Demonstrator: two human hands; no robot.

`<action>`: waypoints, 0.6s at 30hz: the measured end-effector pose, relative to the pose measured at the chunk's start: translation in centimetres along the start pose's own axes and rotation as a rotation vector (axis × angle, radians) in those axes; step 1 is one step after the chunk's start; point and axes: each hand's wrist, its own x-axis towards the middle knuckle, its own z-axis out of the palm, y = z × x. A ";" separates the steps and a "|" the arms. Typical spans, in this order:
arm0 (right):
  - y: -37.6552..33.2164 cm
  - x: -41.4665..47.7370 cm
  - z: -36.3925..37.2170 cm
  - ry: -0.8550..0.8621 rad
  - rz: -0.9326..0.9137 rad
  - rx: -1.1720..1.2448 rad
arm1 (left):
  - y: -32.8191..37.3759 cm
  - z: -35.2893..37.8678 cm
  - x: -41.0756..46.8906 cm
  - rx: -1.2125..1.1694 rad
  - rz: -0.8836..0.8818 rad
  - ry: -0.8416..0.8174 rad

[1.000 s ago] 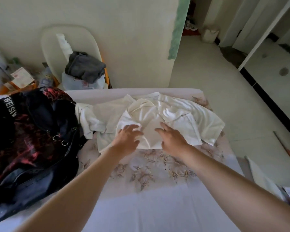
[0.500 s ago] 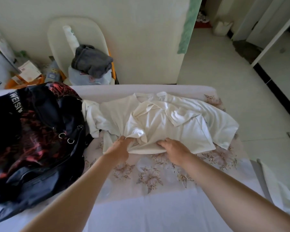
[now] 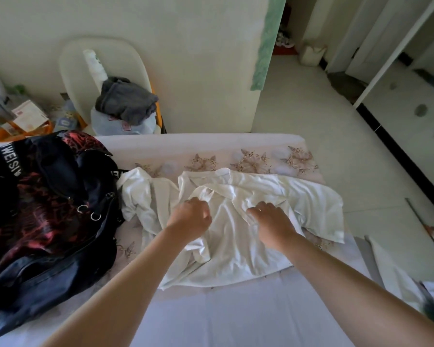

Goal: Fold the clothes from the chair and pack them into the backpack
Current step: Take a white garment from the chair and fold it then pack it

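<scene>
A white shirt (image 3: 236, 249) lies rumpled on the bed (image 3: 211, 319) at the centre of the frame, its collar end toward the top and its hem nearest the viewer. One sleeve is bunched at the left, touching the backpack (image 3: 43, 221). Both hands are on the upper middle of the shirt, a little apart. The left hand (image 3: 189, 217) has its fingers curled round a fold of the cloth, and the right hand (image 3: 273, 221) has its fingers bent down into a crease, gathering the fabric.

The backpack, black with a red pattern and white lettering on a strap, slumps on the bed at the left of the frame. Above it, in the upper left, a pale chair (image 3: 73, 61) stands against the wall. On its seat lies a crumpled grey garment (image 3: 128, 101) atop something pale – cloth or bag, I cannot tell which. The light tiled floor (image 3: 311, 121) fills the right side.
</scene>
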 end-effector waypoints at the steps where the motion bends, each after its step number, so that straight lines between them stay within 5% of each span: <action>1: 0.9 0.3 0.5 0.023 -0.010 -0.066 | 0.7 0.6 0.6 -0.026 0.044 -0.013; 5: 2.7 2.1 2.1 0.125 -0.059 -0.140 | 2.0 4.0 3.3 0.109 0.162 -0.125; 9: 3.0 3.9 2.2 0.308 -0.052 0.069 | 2.2 5.6 6.5 0.225 0.207 -0.022; 14: 5.5 7.9 -0.2 0.463 0.455 0.537 | 1.8 5.0 10.9 0.320 0.153 0.140; 18: 9.0 10.1 -2.1 0.499 0.568 0.825 | 2.7 3.0 14.3 0.086 0.013 0.353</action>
